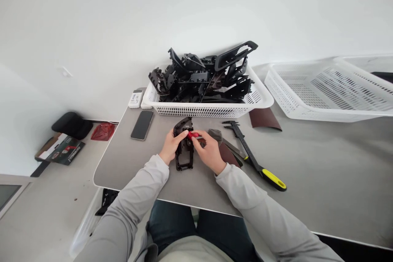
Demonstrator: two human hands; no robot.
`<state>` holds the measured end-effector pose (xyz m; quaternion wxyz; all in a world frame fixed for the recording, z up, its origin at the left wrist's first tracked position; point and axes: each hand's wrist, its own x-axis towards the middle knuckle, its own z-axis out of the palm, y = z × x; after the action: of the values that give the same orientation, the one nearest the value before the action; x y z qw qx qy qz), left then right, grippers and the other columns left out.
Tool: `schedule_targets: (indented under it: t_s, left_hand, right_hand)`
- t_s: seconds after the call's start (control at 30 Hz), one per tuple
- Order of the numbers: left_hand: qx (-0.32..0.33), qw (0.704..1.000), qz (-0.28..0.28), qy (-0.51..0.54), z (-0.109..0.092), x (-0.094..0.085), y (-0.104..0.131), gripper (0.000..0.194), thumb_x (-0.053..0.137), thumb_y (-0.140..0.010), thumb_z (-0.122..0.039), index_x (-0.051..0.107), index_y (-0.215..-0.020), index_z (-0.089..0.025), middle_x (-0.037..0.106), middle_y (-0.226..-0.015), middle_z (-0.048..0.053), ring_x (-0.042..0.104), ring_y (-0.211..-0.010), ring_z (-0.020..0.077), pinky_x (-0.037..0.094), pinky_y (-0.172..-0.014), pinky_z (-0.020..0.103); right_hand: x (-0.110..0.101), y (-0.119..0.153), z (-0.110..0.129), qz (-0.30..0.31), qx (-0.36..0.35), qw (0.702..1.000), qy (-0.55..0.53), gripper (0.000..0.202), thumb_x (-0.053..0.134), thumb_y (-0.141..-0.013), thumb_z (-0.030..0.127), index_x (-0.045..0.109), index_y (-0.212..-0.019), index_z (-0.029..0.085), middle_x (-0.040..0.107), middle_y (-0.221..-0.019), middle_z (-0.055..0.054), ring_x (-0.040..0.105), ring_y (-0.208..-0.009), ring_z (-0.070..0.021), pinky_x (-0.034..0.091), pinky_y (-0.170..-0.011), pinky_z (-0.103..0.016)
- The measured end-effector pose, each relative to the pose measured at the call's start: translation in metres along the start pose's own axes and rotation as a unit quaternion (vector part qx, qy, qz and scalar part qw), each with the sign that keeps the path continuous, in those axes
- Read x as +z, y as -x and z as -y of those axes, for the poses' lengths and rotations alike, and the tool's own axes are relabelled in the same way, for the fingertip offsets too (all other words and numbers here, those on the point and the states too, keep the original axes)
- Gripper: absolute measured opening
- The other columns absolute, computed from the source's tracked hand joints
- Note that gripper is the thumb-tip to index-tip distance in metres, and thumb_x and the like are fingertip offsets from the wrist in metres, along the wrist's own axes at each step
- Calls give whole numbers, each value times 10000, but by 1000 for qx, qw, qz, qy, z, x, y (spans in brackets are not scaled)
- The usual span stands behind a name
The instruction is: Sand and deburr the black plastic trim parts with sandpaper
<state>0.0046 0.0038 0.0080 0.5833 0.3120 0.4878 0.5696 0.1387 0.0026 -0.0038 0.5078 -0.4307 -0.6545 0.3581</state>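
Note:
A black plastic trim frame (184, 163) with an open lower window stands on the grey table in front of me. My left hand (172, 144) grips its left side, the thumb lying across the upper part. My right hand (208, 150) is closed on a small red tool (193, 134), which meets the frame near my left thumb. The tool's working end is too small to make out. Beside my right hand lie a grey block (215, 135) and a brown sheet of sandpaper (229, 155).
Behind the frame, a white basket (196, 111) is heaped with black plastic parts (199, 77). Another white basket (307, 110) stands to the right. A caliper (242, 141), a yellow-black handle (274, 179) and more sandpaper (264, 119) lie rightward; a phone (141, 125) lies left.

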Motion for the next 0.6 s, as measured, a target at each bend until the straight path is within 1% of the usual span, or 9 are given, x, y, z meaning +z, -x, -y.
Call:
schedule_targets:
  t_s: [0.13,0.23,0.33,0.43,0.5,0.57,0.6]
  left_hand:
    - [-9,1000,-12,-14,3,0,0,481,835,-509,-360,562,-845,-149,632,-745,-5,583,-633,113,493,-635,270]
    - [-16,999,-38,-30,7,-2,-2,512,847,-500,-325,549,-881,-155,637,-784,6,599,-681,132,496,-665,287]
    - [-8,995,-74,-64,8,-3,-2,521,856,-496,-289,537,-885,-158,633,-799,14,601,-707,137,497,-675,286]
    - [5,989,-95,-111,6,2,3,509,847,-517,-277,499,-873,-171,602,-764,-3,584,-653,125,499,-628,280]
    - [-1,988,-95,-124,5,7,10,504,820,-561,-302,450,-887,-196,564,-709,-36,543,-539,108,493,-544,283]
    - [-6,989,-91,-116,6,13,16,471,783,-613,-310,427,-904,-208,560,-709,-41,528,-498,100,487,-497,272]
    - [-6,990,-99,-103,7,15,19,453,770,-628,-298,425,-908,-210,566,-728,-35,538,-510,101,492,-503,270]
  right_hand:
    - [4,1,-3,-5,21,1000,-21,191,522,-825,319,601,-938,187,673,-928,-72,643,-837,-182,553,-760,-326]
    - [8,1,-7,-6,50,997,-55,209,525,-814,352,589,-930,190,672,-943,-75,641,-862,-190,555,-740,-325]
    - [12,0,-15,-8,78,994,-76,240,546,-790,404,585,-897,194,668,-908,-70,637,-854,-198,553,-744,-342]
    - [13,-2,-30,-1,129,987,-96,291,572,-751,466,579,-876,204,666,-880,-63,639,-829,-206,555,-750,-369]
    - [12,-4,-40,10,177,978,-109,376,584,-720,524,573,-922,206,666,-901,-71,645,-831,-220,565,-717,-381]
    - [8,-5,-47,14,209,974,-85,483,577,-712,560,569,-1020,188,660,-990,-102,655,-822,-225,561,-739,-411]
    - [6,-5,-48,11,205,977,-54,531,583,-711,567,567,-1077,182,643,-1070,-120,658,-823,-223,552,-770,-427]
